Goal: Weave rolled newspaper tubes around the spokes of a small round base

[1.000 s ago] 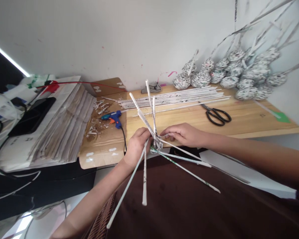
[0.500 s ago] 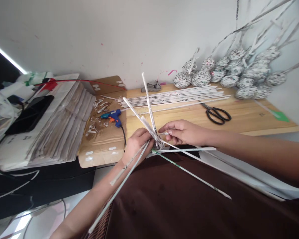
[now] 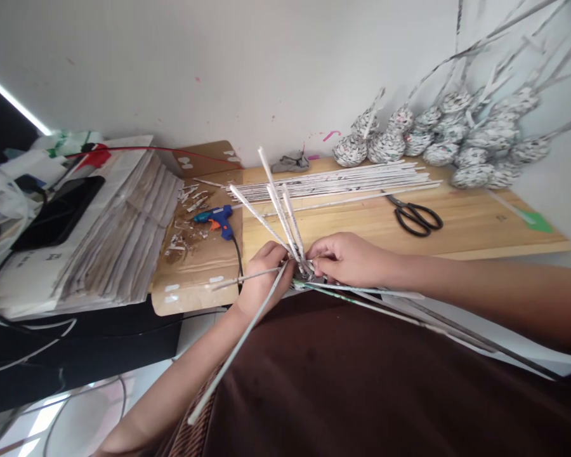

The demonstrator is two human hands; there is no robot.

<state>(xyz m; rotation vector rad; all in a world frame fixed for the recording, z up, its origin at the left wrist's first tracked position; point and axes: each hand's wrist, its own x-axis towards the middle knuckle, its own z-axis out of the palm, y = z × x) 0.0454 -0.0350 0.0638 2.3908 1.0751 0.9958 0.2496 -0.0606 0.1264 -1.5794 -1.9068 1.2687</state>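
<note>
Several rolled newspaper sticks [image 3: 250,202] fan out from a small woven knot [image 3: 306,274] held over my lap at the table's front edge. My left hand [image 3: 262,279] closes around the left side of this weave, its fingertips partly hidden behind the sticks. From the right, my right hand [image 3: 349,259] pinches a paper stick close to the weave, thumb against forefinger. One long stick [image 3: 238,349] slants down across my left wrist. Others, one of them greenish [image 3: 356,298], stretch rightward beneath my right forearm.
Loose paper sticks [image 3: 333,181] lie in a row behind my hands. Black-handled scissors [image 3: 416,219] rest at right, and a blue glue gun [image 3: 219,220] on cardboard at left. Woven paper gourd shapes [image 3: 385,147] line the wall. A newspaper stack [image 3: 137,235] carries a phone [image 3: 59,212].
My right hand has moved in closer to the weave. The upright sticks have shifted and spread differently, and the sticks on the right now lie closer together.
</note>
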